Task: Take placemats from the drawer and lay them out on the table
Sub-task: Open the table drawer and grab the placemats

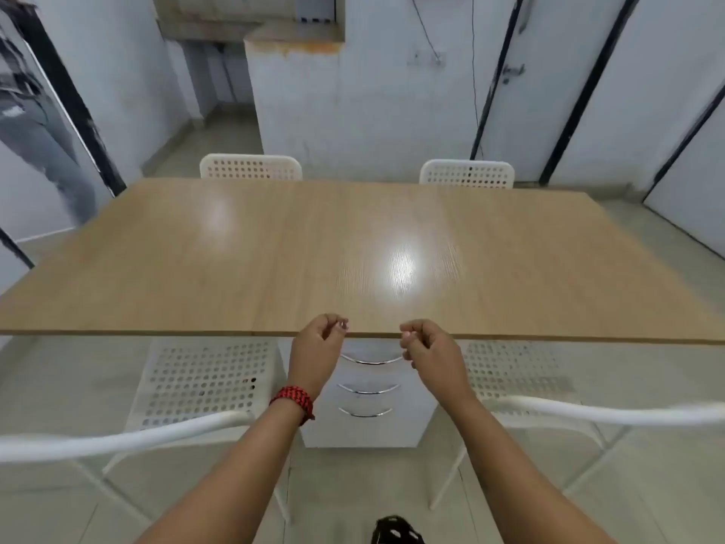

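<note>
Now: both hands raised at the near edge of the bench, drawers closed.
Left hand [316, 347] and right hand [429, 351] are held up side by side but apart, level with the middle of the near edge of the wooden bench [274, 249]; the fingers [340, 325] of each are curled in toward the thumb and clamp on nothing. A white drawer unit [368, 429] stands on the floor under that near edge, directly below the hands, with three curved chrome handles [367, 390] stacked on its front. All three drawer fronts look flush, so the contents are hidden. A red braided band [292, 402] is on the left wrist. White perforated chairs flank the drawer unit, one at near left [204, 382] and one at near right [518, 371]; two more [251, 166] stand at the far edge.
</note>
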